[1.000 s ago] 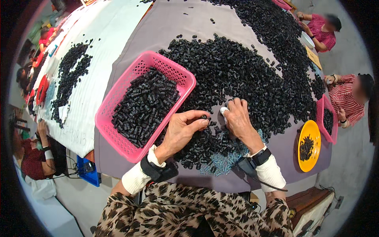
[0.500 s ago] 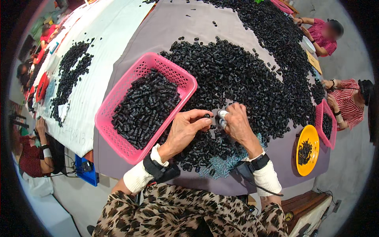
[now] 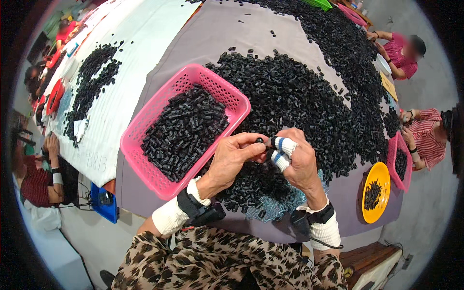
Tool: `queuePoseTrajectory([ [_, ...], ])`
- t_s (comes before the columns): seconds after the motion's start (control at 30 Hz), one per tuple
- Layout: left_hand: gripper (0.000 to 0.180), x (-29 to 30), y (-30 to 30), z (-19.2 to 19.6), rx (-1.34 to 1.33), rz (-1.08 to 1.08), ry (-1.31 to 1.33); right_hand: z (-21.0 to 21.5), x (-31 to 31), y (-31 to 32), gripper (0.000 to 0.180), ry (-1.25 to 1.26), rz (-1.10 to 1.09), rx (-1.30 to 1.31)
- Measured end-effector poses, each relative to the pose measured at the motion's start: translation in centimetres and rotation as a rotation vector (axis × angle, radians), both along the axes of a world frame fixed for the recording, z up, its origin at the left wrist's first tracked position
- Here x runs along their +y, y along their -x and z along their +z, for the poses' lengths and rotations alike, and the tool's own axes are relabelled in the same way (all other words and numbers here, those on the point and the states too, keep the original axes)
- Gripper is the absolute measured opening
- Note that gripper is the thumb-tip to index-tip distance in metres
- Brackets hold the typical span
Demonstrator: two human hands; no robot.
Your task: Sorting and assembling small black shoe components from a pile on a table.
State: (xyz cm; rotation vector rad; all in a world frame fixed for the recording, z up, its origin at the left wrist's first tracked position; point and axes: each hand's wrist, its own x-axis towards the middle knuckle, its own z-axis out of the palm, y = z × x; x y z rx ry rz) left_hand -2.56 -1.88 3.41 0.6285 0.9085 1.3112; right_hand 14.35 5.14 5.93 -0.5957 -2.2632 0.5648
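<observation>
My left hand [image 3: 226,162] pinches a small round black plastic part [image 3: 260,140] between thumb and fingertips. Close against it, my right hand [image 3: 302,162] is closed, with white and blue-striped knitted covers [image 3: 284,146] on two of its fingers. Whatever sits between the right fingertips is too small and covered to name. Both hands hover over the near side of a wide heap of black plastic parts [image 3: 285,96]. Left of my left hand, a pink perforated basket [image 3: 133,157] holds many similar black pieces.
Bluish clear mesh-like material [image 3: 278,205] lies beneath the heap's near edge. On the right stand a yellow plate [image 3: 382,208] with small black bits and another pink basket [image 3: 405,182]. Co-workers sit along both sides; a blue tray [image 3: 106,212] is at the lower left.
My right hand has turned, so its striped finger covers now show, and its fingertips have come up to the left hand's. The left hand still pinches a black part.
</observation>
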Motion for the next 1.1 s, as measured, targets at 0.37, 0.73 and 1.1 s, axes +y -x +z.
queuePoseTrajectory([
  [0.37, 0.020, -0.7, 0.9, 1.4, -0.007, 0.109, -0.028, 1.8, -0.2, 2.1, 0.023, -0.011, 0.083, 0.047],
  [0.73, 0.020, -0.5, 1.4, 0.8, 0.074, 0.102, -0.022, 1.1, 0.6, 2.1, 0.018, -0.168, 0.116, -0.101],
  [1.1, 0.018, -0.9, 2.3, 1.0, -0.113, 0.051, 0.142, -0.5, 0.9, 2.7, 0.017, 0.060, 0.191, 0.073],
])
